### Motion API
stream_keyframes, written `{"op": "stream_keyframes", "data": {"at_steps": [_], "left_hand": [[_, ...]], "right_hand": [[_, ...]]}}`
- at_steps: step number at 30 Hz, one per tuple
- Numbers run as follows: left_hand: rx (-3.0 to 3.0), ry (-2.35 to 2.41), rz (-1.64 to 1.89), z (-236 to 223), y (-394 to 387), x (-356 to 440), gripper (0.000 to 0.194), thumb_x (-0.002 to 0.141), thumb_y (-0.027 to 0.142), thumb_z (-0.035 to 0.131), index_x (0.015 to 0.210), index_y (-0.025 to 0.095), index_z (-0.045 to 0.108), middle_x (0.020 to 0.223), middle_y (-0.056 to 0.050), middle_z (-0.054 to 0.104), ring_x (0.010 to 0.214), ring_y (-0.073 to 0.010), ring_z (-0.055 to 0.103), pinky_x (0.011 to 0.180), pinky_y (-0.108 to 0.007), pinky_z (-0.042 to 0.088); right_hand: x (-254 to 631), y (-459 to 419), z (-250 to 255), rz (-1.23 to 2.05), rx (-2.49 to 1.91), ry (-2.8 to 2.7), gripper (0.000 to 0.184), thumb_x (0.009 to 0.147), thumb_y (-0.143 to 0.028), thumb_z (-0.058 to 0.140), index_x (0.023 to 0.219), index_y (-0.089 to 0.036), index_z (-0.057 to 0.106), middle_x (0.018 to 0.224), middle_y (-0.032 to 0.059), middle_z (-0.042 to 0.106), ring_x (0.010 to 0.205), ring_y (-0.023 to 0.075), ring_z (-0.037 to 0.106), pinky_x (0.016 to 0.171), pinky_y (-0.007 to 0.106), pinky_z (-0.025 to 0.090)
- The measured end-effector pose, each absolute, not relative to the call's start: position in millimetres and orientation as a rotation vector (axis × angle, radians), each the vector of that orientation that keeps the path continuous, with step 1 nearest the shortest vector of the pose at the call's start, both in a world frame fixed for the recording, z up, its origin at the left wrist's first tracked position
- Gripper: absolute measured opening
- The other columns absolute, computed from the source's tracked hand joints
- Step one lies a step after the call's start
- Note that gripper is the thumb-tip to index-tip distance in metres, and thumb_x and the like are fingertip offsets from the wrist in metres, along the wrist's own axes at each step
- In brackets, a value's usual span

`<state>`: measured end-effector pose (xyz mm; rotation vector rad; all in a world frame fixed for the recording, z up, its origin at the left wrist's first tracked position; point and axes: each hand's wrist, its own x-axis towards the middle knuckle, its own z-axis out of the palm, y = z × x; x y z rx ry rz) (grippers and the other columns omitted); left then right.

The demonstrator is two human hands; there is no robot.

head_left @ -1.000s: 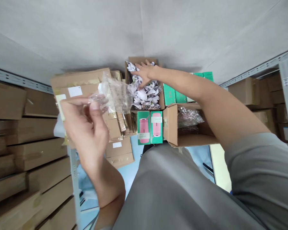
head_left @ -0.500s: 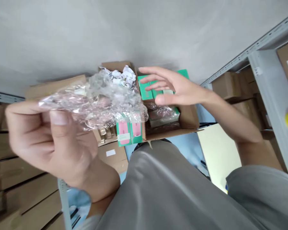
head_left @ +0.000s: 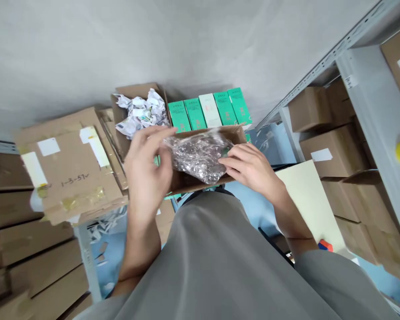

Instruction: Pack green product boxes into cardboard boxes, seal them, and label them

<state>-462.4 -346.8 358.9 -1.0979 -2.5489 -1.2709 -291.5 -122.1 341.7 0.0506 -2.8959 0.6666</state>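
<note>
Clear bubble-type wrap point(head_left: 202, 161), between the hands, left hand point(head_left: 148, 166) (blurred) with thumb and fingers parted, right hand point(head_left: 250, 168) touching wrap, pinch indiscernible, open carton point(head_left: 236, 133) below.

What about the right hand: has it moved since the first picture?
Yes. The right hand left the crumpled paper, going right and toward the grey shirt; now it touches clear plastic.

Stockroom or packing corner, pretty much: metal shelves point(head_left: 370, 93) full of cardboard boxes point(head_left: 343, 149), plus crinkly plastic wrap point(head_left: 202, 158).
</note>
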Motion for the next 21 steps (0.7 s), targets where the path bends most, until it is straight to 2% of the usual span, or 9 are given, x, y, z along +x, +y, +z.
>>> {"op": "stream_keyframes", "data": {"at_steps": [2, 5, 7, 10, 12, 14, 16, 19, 21], "left_hand": [[-1.151, -2.567, -1.033, 351, -346, -452, 0.042, 0.103, 0.012, 0.057, 0.136, 0.029, 0.076, 0.153, -0.009, 0.069, 0.150, -0.0313, 0.063, 0.128, -0.059, 0.053], [-1.271, -2.540, -0.935, 346, -341, -426, 0.053, 0.097, 0.003, 0.061, 0.135, 0.034, 0.080, 0.149, -0.007, 0.074, 0.138, -0.0316, 0.067, 0.118, -0.057, 0.059], [-1.349, -2.579, -0.861, 343, -336, -412, 0.051, 0.096, 0.004, 0.063, 0.135, 0.033, 0.082, 0.148, -0.008, 0.076, 0.135, -0.0342, 0.068, 0.115, -0.059, 0.060], [-1.444, -2.718, -0.691, 334, -328, -409, 0.043, 0.098, 0.011, 0.068, 0.135, 0.027, 0.083, 0.146, -0.014, 0.076, 0.135, -0.0390, 0.068, 0.115, -0.061, 0.060], [-1.537, -2.839, -0.557, 328, -320, -420, 0.042, 0.097, 0.012, 0.070, 0.135, 0.023, 0.084, 0.137, -0.016, 0.080, 0.131, -0.0390, 0.071, 0.114, -0.059, 0.061], [-1.608, -2.956, -0.431, 322, -311, -434, 0.043, 0.094, 0.010, 0.070, 0.133, 0.022, 0.084, 0.132, -0.015, 0.082, 0.126, -0.0371, 0.076, 0.114, -0.054, 0.061], [-1.654, -3.065, -0.329, 318, -302, -446, 0.044, 0.093, 0.010, 0.071, 0.132, 0.023, 0.084, 0.131, -0.013, 0.084, 0.122, -0.0351, 0.079, 0.113, -0.049, 0.062], [-1.735, -3.203, -0.223, 314, -293, -453, 0.042, 0.094, 0.018, 0.074, 0.134, 0.026, 0.084, 0.122, -0.010, 0.088, 0.117, -0.0344, 0.083, 0.107, -0.046, 0.064], [-1.761, -3.250, -0.217, 313, -293, -451, 0.040, 0.096, 0.024, 0.074, 0.134, 0.027, 0.084, 0.121, -0.009, 0.088, 0.117, -0.0343, 0.083, 0.106, -0.044, 0.064]], "right_hand": [[-299, -125, 345, 0.533, 0.062, -3.063, 0.021, 0.107, -0.012, 0.068, 0.111, -0.021, 0.086, 0.106, 0.0092, 0.077, 0.102, 0.0268, 0.069, 0.096, 0.042, 0.049], [-322, -131, 354, 0.356, 0.081, -3.267, 0.025, 0.108, -0.007, 0.063, 0.107, -0.015, 0.087, 0.107, 0.0144, 0.081, 0.103, 0.0283, 0.074, 0.095, 0.042, 0.049], [-337, -134, 360, 0.303, 0.098, -3.378, 0.030, 0.107, -0.004, 0.060, 0.109, -0.013, 0.088, 0.108, 0.0173, 0.084, 0.105, 0.0301, 0.078, 0.095, 0.042, 0.051], [-350, -133, 364, 0.382, 0.211, -3.533, 0.026, 0.104, -0.003, 0.066, 0.112, -0.013, 0.088, 0.108, 0.0162, 0.086, 0.103, 0.0302, 0.081, 0.091, 0.040, 0.055], [-349, -128, 364, 0.547, 0.349, -3.537, 0.020, 0.103, -0.010, 0.076, 0.118, -0.016, 0.086, 0.119, 0.0147, 0.086, 0.107, 0.0298, 0.081, 0.091, 0.039, 0.058], [-346, -122, 360, 0.680, 0.388, -3.444, 0.027, 0.102, -0.017, 0.083, 0.129, -0.019, 0.083, 0.136, 0.0148, 0.081, 0.118, 0.0306, 0.079, 0.097, 0.040, 0.060], [-343, -116, 354, 0.691, 0.295, -3.407, 0.034, 0.101, -0.015, 0.084, 0.134, -0.019, 0.081, 0.143, 0.0162, 0.078, 0.124, 0.0321, 0.078, 0.101, 0.042, 0.062], [-339, -110, 344, 0.586, 0.186, -3.565, 0.022, 0.101, -0.010, 0.079, 0.121, -0.017, 0.085, 0.127, 0.0177, 0.083, 0.110, 0.0334, 0.082, 0.093, 0.043, 0.063], [-334, -107, 343, 0.586, 0.201, -3.581, 0.017, 0.104, -0.012, 0.074, 0.116, -0.017, 0.086, 0.118, 0.0169, 0.086, 0.105, 0.0337, 0.083, 0.092, 0.045, 0.064]]}}
